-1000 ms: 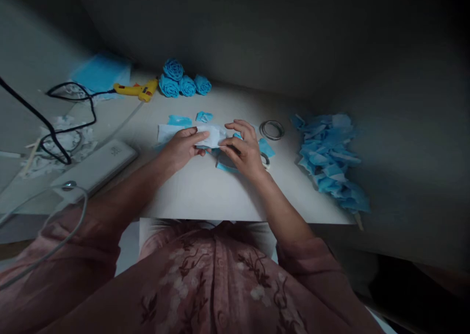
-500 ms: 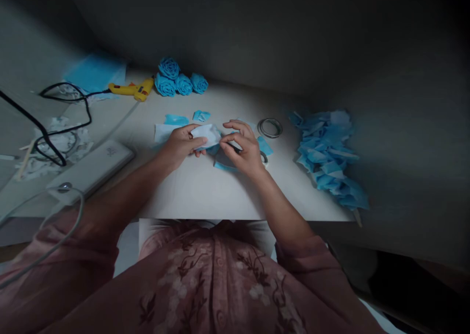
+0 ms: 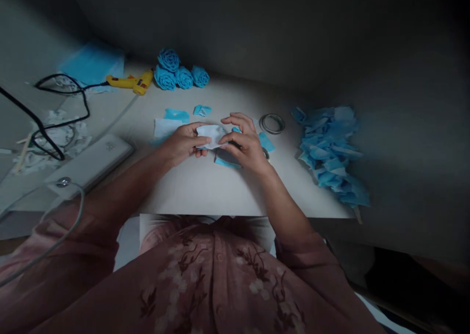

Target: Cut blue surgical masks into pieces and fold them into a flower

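Between thumb and fingers, my left hand (image 3: 182, 143) grips a small piece of white-and-blue fabric (image 3: 208, 134), its pale side facing up. My right hand (image 3: 246, 143) pinches the right edge of the same piece with thumb and index finger, while its other fingers are raised. Below the hands lies a flat piece with a blue edge (image 3: 227, 162), partly covered. A white sheet piece (image 3: 165, 127) and blue scraps (image 3: 176, 115) rest left of and behind the hands. A crumpled blue scrap (image 3: 202, 110) lies just beyond them.
Blue fabric roses (image 3: 183, 78) stand at the back beside a yellow glue gun (image 3: 137, 83). A wire coil (image 3: 272, 123) is right of my hands. Blue ruffled fabric on a stick (image 3: 326, 153) lies far right. A white power bank-like box (image 3: 95, 165) and cables are on the left.
My right thumb and index finger have closed onto the fabric's right edge. The piece has shifted slightly right with my left hand, and the whole view has tilted a little.
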A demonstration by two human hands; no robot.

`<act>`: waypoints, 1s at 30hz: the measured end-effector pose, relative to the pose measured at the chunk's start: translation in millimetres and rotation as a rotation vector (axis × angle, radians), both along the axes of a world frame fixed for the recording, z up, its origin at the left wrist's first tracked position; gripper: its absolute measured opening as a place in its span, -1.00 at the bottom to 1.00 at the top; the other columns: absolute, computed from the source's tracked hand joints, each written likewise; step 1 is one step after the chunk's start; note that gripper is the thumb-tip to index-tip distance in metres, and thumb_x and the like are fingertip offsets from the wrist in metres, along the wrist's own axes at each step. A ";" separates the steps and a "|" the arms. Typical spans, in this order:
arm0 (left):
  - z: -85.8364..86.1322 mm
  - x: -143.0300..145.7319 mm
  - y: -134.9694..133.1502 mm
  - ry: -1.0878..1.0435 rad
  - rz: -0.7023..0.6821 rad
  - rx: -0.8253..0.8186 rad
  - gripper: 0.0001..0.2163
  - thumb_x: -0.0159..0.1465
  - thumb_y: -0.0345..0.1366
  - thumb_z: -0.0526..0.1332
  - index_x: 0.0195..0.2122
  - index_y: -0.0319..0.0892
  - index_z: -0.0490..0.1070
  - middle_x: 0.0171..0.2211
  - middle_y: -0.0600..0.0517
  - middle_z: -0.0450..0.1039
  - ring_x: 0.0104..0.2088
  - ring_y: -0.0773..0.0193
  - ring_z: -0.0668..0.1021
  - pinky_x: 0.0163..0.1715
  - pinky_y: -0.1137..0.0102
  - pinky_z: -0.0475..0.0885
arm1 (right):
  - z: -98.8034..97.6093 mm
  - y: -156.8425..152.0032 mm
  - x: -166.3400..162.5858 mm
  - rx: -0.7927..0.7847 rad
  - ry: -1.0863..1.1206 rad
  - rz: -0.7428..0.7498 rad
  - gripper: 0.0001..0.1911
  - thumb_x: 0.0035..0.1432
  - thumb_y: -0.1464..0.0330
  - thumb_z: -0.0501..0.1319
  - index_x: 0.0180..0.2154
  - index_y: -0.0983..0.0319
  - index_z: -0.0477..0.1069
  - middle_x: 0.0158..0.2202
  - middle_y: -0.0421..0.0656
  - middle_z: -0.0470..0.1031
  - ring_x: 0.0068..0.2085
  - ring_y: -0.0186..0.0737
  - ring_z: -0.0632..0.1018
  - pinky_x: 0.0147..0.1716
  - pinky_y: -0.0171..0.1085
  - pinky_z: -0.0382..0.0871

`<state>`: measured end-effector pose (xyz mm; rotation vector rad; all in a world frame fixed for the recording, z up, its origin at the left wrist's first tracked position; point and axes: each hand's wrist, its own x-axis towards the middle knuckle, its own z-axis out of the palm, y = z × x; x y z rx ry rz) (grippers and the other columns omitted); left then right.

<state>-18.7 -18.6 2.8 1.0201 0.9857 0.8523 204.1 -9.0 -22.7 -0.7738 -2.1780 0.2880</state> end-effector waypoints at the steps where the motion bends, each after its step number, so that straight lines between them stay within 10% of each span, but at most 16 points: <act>1: 0.4 0.1 -0.1 0.014 -0.001 0.001 -0.55 0.09 -0.46 0.41 0.04 -0.30 0.46 -0.50 0.12 0.50 -0.64 0.42 0.48 -0.66 0.51 0.27 | -1.3 1.1 -0.4 -0.020 0.024 -0.004 -0.78 0.35 0.11 0.29 -0.23 0.06 0.63 0.19 -0.11 0.53 0.35 0.07 0.39 0.38 0.20 0.21; 9: -2.4 -1.1 -0.6 0.123 0.006 0.165 -0.57 0.13 -0.36 0.42 0.03 -0.27 0.45 -0.51 0.11 0.54 -0.62 0.41 0.50 -0.64 0.52 0.30 | 0.3 -5.9 -10.3 -0.271 0.236 -0.031 -0.74 0.31 0.12 0.33 -0.29 0.16 0.60 0.12 0.00 0.57 0.19 -0.05 0.55 0.25 0.01 0.37; 15: -5.8 -2.1 -1.0 0.117 -0.001 0.262 -0.57 0.14 -0.35 0.39 0.05 -0.27 0.46 -0.40 0.05 0.62 -0.58 0.40 0.54 -0.61 0.51 0.36 | -7.1 -5.9 -18.6 -0.546 0.393 -0.066 -0.66 0.22 0.05 0.33 -0.29 0.20 0.46 -0.33 -0.18 0.50 -0.29 -0.26 0.52 -0.21 -0.24 0.42; 24: -5.0 -0.6 -1.9 0.070 0.032 0.281 -0.51 0.24 -0.21 0.34 0.16 -0.29 0.40 -0.41 0.05 0.54 -0.50 0.32 0.58 -0.56 0.47 0.42 | -18.2 1.7 -19.3 -0.675 0.502 -0.029 -0.09 0.07 -0.18 0.36 0.30 0.09 0.22 -0.31 -0.23 0.40 -0.34 -0.26 0.44 -0.26 -0.24 0.46; 30: -11.2 0.8 1.7 0.062 0.023 0.341 -0.21 0.08 -0.29 0.43 0.35 -0.15 0.21 -0.31 0.10 0.50 -0.50 0.40 0.49 -0.51 0.49 0.40 | -19.6 1.5 -18.2 -0.626 0.538 -0.032 -0.09 0.10 -0.14 0.39 0.35 0.10 0.23 -0.33 -0.26 0.34 -0.36 -0.29 0.40 -0.27 -0.26 0.46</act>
